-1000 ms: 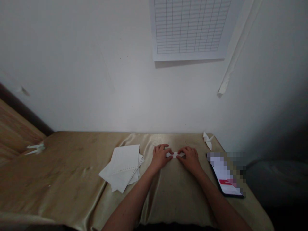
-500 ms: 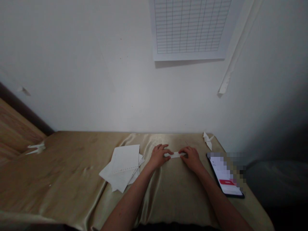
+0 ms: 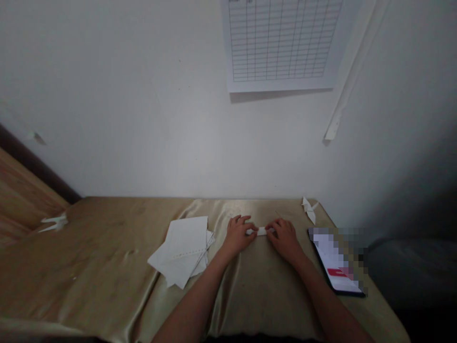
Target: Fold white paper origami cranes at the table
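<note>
A narrow folded strip of white paper (image 3: 262, 231) lies on the tablecloth between my hands. My left hand (image 3: 240, 233) pinches its left end with thumb and forefinger, while the other fingers fan out above the cloth. At the right end, my right hand (image 3: 283, 237) grips the strip between thumb and fingers. Only the short middle stretch of the paper shows; both ends are covered by my fingers.
Left of my hands lies a stack of white paper sheets (image 3: 185, 243). A smartphone (image 3: 333, 267) rests at the right edge, below a folded paper figure (image 3: 308, 210). Another white paper piece (image 3: 54, 222) sits far left. A printed grid sheet (image 3: 282, 43) hangs on the wall.
My hands have come slightly closer together along the paper strip, so a little less of it shows. The view has shifted slightly; the other things lie as before.
</note>
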{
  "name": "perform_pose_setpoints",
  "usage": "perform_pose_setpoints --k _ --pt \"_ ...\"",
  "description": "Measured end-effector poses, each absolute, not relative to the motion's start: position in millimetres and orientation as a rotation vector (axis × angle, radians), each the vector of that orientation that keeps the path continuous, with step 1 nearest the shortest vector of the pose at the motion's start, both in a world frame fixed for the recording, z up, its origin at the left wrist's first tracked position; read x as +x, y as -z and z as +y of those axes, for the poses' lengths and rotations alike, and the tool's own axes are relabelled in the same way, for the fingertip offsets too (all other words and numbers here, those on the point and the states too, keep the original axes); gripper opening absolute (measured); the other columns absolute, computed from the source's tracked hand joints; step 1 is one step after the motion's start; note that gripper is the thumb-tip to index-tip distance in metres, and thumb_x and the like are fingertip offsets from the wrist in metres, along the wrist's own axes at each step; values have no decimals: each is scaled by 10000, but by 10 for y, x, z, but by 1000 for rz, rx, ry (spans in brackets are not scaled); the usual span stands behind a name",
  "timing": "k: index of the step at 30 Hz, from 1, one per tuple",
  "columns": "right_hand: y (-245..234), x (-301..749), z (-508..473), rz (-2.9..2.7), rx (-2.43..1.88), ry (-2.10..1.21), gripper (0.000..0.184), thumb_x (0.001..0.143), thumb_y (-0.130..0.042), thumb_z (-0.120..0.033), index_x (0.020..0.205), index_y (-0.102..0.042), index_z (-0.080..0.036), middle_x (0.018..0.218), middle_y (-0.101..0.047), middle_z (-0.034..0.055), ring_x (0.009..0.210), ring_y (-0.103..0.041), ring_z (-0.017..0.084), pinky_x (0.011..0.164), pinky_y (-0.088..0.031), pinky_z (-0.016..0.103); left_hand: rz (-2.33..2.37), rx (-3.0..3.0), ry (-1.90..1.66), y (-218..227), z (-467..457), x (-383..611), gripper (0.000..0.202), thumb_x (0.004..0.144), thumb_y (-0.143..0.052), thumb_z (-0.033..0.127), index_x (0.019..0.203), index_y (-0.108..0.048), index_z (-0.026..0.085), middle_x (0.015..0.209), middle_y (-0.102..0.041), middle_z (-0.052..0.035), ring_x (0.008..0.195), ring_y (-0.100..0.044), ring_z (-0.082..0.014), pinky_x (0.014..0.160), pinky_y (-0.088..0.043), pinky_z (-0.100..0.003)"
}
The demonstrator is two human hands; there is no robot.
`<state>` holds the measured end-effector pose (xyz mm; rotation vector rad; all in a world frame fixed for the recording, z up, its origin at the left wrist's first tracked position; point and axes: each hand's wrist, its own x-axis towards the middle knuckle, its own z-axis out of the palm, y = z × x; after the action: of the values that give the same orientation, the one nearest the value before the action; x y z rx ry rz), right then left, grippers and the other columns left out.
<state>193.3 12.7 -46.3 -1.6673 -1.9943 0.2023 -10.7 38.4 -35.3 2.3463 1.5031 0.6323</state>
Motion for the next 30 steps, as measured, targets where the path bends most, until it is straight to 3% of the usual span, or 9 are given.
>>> perform_pose_setpoints --k 5,12,19,30 --pt "454 1857 122 -1960 -1703 -113 199 848 -630 -416 951 -677 -252 1029 -609 68 1045 -519 262 1000 -332 435 1588 2315 -682 343 332 -6 174 805 -724 408 960 -723 330 1351 -570 -8 1317 -405 -291 1146 -186 -580" --pt "421 1834 120 -1944 -1739 -123 201 825 -660 -427 936 -680 -261 1010 -605 65 1042 -514 268 997 -334 433 1606 2291 -674 339 349 -2 208 758 -769 404 954 -727 349 1350 -567 4 1309 -414 -294 1142 -205 -567" --pt "440 1897 156 -1933 -1737 -225 230 809 -665 -345 1008 -676 -231 1035 -634 68 1047 -530 253 980 -348 394 1542 2281 -588 338 428 -89 250 747 -766 330 990 -735 381 1382 -565 44 1316 -415 -284 1140 -253 -518" --pt "410 1989 190 -1978 -1727 -366 313 813 -623 -207 1120 -679 -234 1111 -646 60 1098 -534 231 1012 -339 364 1436 2334 -533 343 478 -204 383 768 -731 274 1130 -708 400 1424 -548 31 1336 -427 -271 1140 -277 -475"
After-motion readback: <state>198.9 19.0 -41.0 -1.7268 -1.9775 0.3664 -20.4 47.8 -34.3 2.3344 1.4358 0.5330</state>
